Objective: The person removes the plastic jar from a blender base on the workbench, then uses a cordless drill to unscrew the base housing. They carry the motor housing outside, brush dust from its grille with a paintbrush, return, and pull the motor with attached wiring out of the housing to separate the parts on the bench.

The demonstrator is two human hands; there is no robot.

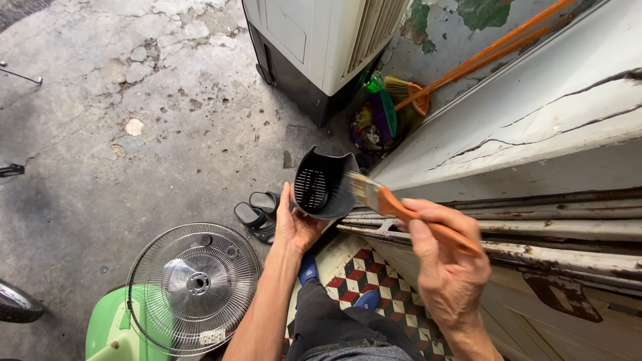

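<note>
Black vented fan cover (323, 184) sits gripped in the left hand (296, 224), up above the wire fan grille (193, 286) on the floor, while the right hand (447, 262) has its fingers (420, 235) clenched round an orange-handled paintbrush (401, 208), bristles touching the cover's rim.

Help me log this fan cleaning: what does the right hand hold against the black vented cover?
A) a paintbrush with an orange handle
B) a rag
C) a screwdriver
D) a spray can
A: the right hand grips an orange-handled paintbrush, its bristles touching the rim of the black cover that the left hand holds up.
</note>
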